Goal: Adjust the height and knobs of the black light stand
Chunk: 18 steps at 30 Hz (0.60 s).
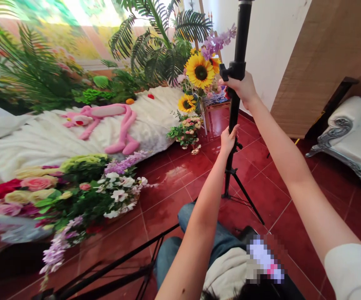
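Observation:
A black tripod stand (234, 112) rises from the red floor in the head view, its pole leaning slightly right towards the top. High on the pole, just under a black clamp collar with a knob (225, 71), my right hand (244, 89) is wrapped round it. Lower down, my left hand (228, 141) grips the same pole, thumb pointing up. The stand's splayed legs (247, 198) show below that hand. The upper end of the pole runs out of the picture.
A white-draped bed (158, 118) with a pink plush toy (118, 110) and flowers (89, 187) lies left. Sunflowers (200, 71) stand close behind the pole. Black stand legs (114, 258) cross the lower left. Jeans-clad legs (183, 233) are below; a white armchair (352, 133) is right.

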Each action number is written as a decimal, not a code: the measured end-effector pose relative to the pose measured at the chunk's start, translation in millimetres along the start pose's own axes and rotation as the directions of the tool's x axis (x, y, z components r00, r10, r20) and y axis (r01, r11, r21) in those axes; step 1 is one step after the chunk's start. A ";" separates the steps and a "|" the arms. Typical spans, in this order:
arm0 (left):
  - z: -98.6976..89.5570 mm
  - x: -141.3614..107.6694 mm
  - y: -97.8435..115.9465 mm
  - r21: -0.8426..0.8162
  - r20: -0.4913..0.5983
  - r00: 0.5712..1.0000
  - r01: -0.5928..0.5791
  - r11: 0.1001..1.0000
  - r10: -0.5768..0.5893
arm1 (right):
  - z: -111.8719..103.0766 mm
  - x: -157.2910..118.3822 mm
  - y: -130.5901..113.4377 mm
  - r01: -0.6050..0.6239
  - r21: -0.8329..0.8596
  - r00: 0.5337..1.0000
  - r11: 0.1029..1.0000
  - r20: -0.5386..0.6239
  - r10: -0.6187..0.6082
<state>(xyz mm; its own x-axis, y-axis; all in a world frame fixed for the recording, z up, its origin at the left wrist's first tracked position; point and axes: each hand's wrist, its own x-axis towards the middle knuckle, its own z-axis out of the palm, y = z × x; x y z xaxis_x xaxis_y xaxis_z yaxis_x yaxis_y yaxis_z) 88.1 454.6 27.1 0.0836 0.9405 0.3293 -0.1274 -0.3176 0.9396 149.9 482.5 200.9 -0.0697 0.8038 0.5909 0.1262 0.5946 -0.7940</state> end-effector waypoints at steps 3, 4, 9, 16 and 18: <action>-0.5 -1.6 2.4 0.014 -0.006 1.000 -0.006 1.000 0.006 | 5.0 2.0 13.9 0.027 -0.111 0.989 0.994 -0.142 -0.043; -0.4 -2.3 3.3 0.021 -0.018 1.000 -0.008 1.000 0.008 | 7.4 1.8 20.9 0.037 -0.158 0.970 0.987 -0.230 -0.074; 1.5 -2.1 2.6 0.010 -0.083 0.996 -0.028 1.000 0.029 | 20.7 -10.5 66.9 0.098 -0.259 0.922 0.961 -0.341 -0.186; 1.5 3.1 -5.2 0.058 -0.131 0.989 -0.068 0.996 0.075 | 15.8 -52.9 88.5 0.011 -0.033 0.988 0.999 -0.151 -0.015; 1.3 2.7 -4.4 0.065 -0.144 0.988 -0.052 0.997 0.061 | 11.7 -64.4 85.5 -0.057 -0.002 0.995 0.998 -0.076 0.056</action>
<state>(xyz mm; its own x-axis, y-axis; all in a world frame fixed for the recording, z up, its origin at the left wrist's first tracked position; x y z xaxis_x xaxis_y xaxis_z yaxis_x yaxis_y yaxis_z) 90.1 458.4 24.0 -0.0674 0.9270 0.3688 -0.0672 -0.3731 0.9254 153.7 481.9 93.3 0.0133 0.8322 0.5544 0.1322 0.5481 -0.8259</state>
